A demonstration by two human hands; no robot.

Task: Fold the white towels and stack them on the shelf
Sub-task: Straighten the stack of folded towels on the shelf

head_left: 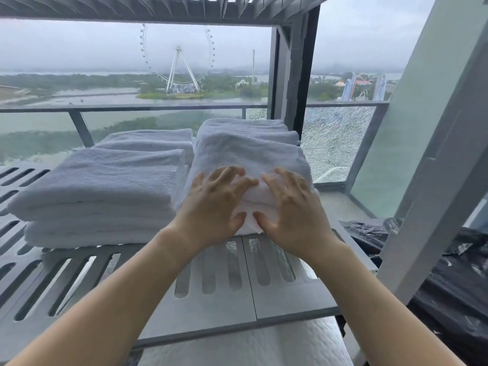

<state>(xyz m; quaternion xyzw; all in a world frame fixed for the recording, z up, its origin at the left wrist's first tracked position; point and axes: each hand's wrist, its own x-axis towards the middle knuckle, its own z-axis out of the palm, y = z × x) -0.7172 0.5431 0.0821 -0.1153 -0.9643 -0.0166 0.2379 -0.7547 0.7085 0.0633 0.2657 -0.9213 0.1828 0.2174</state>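
A folded white towel [245,151] lies on the right half of the grey slotted shelf [211,286]. My left hand [214,204] and my right hand [293,212] rest side by side on its near edge, fingers spread over the top, thumbs against its front face. Behind it sits another folded white towel [243,125]. To the left, a stack of folded white towels [100,191] lies on the same shelf, with one more folded towel [148,140] behind that stack.
A grey shelf post [433,159] rises at the right and an upper slotted shelf [158,9] hangs overhead. Black plastic sheeting [454,281] lies lower right. White quilted fabric [250,344] shows below the shelf. Cracked balcony glass [335,143] stands behind.
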